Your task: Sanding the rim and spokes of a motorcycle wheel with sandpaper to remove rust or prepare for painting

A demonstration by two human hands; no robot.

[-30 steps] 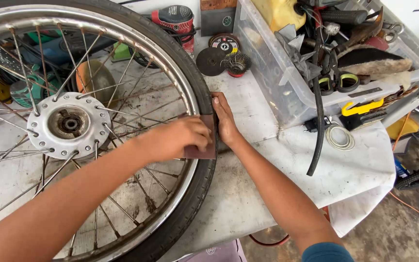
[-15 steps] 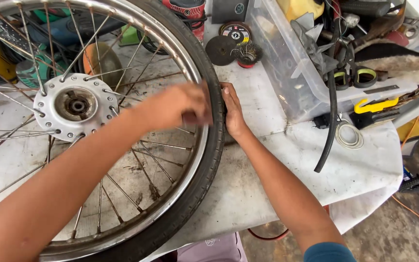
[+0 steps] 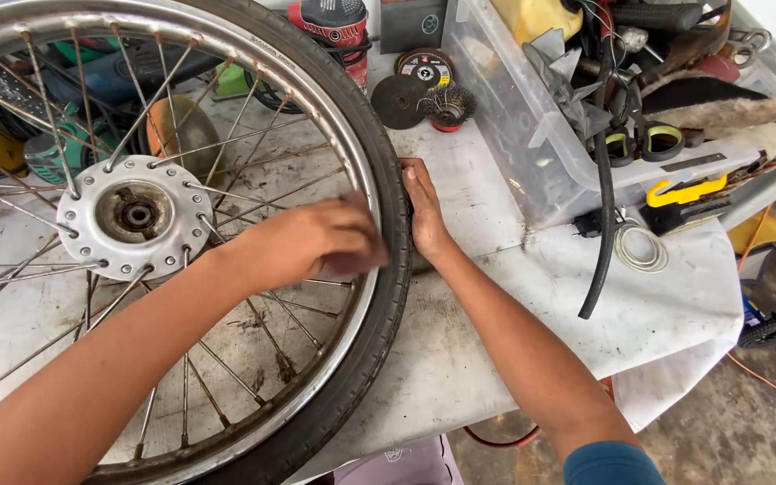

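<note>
A large spoked motorcycle wheel with a black rubber tyre point(image 3: 388, 296) lies flat on the white-covered bench point(image 3: 496, 359), filling the left of the frame. The left hand point(image 3: 312, 242) presses down on the shiny metal rim point(image 3: 358, 171) at centre frame, fingers curled over something small; what it holds I cannot tell. The right hand point(image 3: 424, 211) lies flat against the tyre's outer edge, fingers extended toward the top of the frame, gripping nothing. The tyre runs between the 2 hands, its curve passing top to bottom. At upper centre sit 2 round abrasive discs point(image 3: 415, 81), 1 with a coloured circular label. A clear plastic tub point(image 3: 532, 153) of tools fills the upper right.
</note>
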